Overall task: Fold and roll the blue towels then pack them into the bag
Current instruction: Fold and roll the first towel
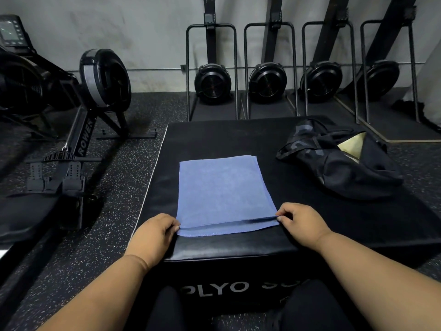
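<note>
Both hands pinch the blue towel's (220, 192) near corners: left hand (155, 232) at near-left, right hand (299, 222) at near-right, top layer lifted slightly. Towel lies folded flat, mid plyo box (238, 247). Soft, light, limp; hold corners for even roll. Black bag (338, 161) far-right, open.

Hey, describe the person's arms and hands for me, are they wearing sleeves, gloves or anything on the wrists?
Both forearms are bare, with no sleeves in view. The left hand and right hand wear no gloves, and no watch, bracelet or rings are visible.
</note>
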Tool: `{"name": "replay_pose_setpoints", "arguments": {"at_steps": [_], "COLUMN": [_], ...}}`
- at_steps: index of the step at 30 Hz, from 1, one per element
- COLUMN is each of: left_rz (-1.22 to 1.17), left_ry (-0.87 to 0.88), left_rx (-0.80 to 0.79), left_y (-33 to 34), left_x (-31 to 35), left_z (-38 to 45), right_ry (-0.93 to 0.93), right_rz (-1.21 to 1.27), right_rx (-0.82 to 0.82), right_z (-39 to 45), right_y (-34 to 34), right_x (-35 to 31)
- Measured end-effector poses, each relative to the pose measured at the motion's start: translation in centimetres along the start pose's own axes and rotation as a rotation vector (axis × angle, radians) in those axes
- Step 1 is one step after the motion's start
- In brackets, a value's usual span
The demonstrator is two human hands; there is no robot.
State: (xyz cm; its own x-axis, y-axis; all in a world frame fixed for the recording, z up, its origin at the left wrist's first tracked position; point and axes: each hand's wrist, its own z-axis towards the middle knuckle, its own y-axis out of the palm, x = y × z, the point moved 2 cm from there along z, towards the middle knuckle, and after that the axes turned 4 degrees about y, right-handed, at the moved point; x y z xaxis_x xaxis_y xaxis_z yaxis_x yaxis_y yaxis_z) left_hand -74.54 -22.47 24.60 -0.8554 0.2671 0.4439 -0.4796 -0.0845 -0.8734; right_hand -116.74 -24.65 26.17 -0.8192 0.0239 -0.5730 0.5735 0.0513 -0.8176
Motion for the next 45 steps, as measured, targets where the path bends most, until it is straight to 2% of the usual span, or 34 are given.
{"name": "replay_pose_setpoints", "arguments": {"at_steps": [2,6,11,18,22,26,32,34,40,45], "left_rz": [0.003,0.007,0.012,0.068,0.136,0.265,0.335,0.354,0.284,0.259], "left_ry": [0.009,0.045,0.058,-0.018,0.083,0.233,0.328,0.337,0.204,0.307], "left_rx": [0.040,0.000,0.018,0.018,-0.076,-0.002,0.033,0.043,0.041,0.043], "left_y": [0.0,0.3,0.4,0.7,1.2,1.8,1.8,1.7,1.4,1.1], "left_x": [-0.5,-1.3,-0.7,0.1,0.2,-0.1,0.2,0.3,0.2,0.4], "left_z": [-0.6,-1.6,-1.9,-2.5,-3.0,-3.6,-2.9,-2.9,-3.6,-4.3], "right_ry": [-0.016,-0.082,-0.123,-0.124,-0.175,-0.240,-0.325,-0.331,-0.252,-0.376], "right_rz": [-0.006,-0.091,-0.199,-0.114,-0.153,-0.238,-0.266,-0.276,-0.221,-0.299], "right_rx": [-0.018,-0.057,0.002,0.069,0.070,0.077,0.114,0.103,0.117,0.048], "right_z": [-0.3,-0.7,-1.2,-2.8,-3.6,-4.1,-3.7,-3.5,-3.5,-4.1], "right_y": [-0.1,0.1,0.1,-0.1,0.2,1.0,2.0,2.1,1.8,1.5], "right_x": [0.2,0.9,0.8,1.0,0.9,1.4,1.6,1.5,2.1,2.4]}}
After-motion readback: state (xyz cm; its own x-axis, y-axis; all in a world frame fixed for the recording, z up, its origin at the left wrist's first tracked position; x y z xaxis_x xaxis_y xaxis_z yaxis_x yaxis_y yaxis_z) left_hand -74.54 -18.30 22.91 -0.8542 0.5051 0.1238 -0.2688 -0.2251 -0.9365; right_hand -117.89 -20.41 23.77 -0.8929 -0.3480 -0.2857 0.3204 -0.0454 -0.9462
